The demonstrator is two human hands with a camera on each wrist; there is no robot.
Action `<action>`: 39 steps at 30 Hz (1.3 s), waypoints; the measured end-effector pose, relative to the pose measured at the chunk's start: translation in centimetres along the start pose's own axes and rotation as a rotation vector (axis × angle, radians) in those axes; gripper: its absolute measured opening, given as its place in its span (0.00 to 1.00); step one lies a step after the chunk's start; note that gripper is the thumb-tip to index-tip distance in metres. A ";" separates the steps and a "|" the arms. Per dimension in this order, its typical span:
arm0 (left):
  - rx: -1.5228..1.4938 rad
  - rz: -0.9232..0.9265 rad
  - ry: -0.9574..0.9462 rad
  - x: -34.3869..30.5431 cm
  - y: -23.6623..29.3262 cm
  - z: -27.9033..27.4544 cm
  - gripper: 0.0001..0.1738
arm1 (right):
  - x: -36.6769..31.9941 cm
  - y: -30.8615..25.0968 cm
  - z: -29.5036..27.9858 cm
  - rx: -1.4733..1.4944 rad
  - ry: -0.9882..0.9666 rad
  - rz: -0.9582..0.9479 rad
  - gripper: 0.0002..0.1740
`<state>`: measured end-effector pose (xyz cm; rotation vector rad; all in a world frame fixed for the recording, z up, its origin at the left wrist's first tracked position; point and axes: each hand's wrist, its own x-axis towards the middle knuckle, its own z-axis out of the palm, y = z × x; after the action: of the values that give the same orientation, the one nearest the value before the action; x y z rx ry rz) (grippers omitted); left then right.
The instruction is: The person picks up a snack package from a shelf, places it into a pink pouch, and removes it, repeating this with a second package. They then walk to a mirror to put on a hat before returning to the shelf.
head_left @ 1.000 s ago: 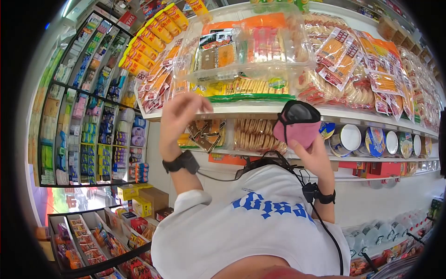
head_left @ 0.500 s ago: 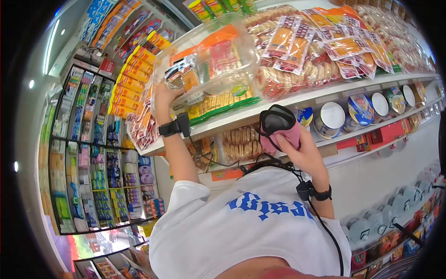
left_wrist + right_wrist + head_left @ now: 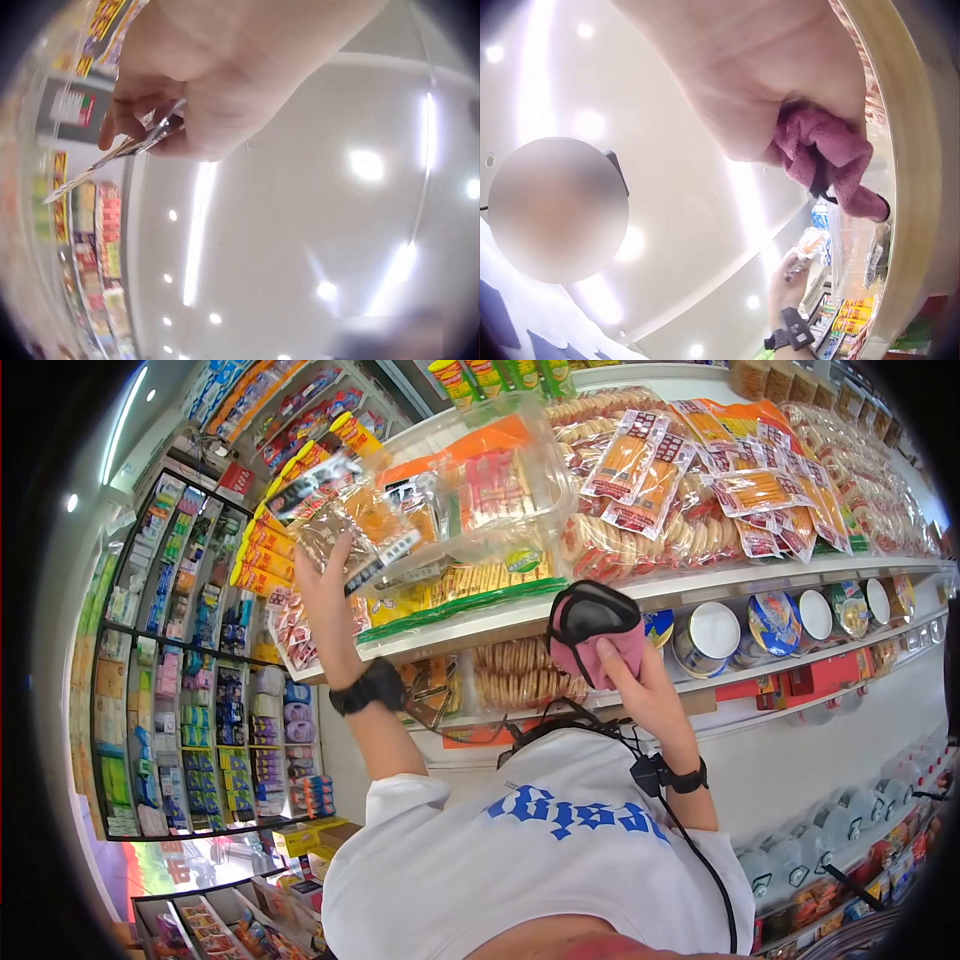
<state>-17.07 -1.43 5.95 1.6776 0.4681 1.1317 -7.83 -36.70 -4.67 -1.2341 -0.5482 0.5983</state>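
In the head view my left hand point(image 3: 326, 592) pinches a flat, clear snack packet point(image 3: 350, 518) with a black printed band, raised above the left end of the shelf. The left wrist view shows that packet point(image 3: 112, 157) edge-on between thumb and fingers. Beside it a clear plastic bin point(image 3: 548, 445) holds more packets, some dark-labelled and some pink and orange. My right hand point(image 3: 652, 695) grips a folded pink fuzzy cloth point(image 3: 624, 645) with a black mesh patch, just in front of the shelf edge. In the right wrist view the cloth point(image 3: 825, 142) bunches out below the palm.
The white shelf's front edge point(image 3: 700, 597) runs between me and the goods. Bagged round crackers point(image 3: 600, 545) and orange snack packets point(image 3: 640, 470) lie to the right. Yellow canisters point(image 3: 262, 565) line the left end. Tubs point(image 3: 708, 638) stand one shelf lower. Cables hang from both wrists.
My left hand went from in front of the shelf into the bin's left side, then came up holding a packet. The right hand keeps its grip on the cloth, shifted slightly left.
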 end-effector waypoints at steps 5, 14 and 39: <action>-0.181 -0.234 -0.114 -8.6 4.5 3.4 0.27 | 2.5 -2.7 2.8 -0.084 0.115 -0.347 0.16; -1.013 -0.443 -0.470 -13.8 4.4 7.5 0.33 | 3.2 -2.8 8.5 -0.889 -0.251 -0.859 0.38; -0.373 -0.365 -0.678 -16.4 0.8 8.9 0.34 | 6.1 -5.5 6.3 -0.761 -0.087 -0.833 0.16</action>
<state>-17.62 -18.63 -1.23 1.4542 0.1060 0.3157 -6.98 -29.36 2.51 -1.5152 -1.3472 -0.3081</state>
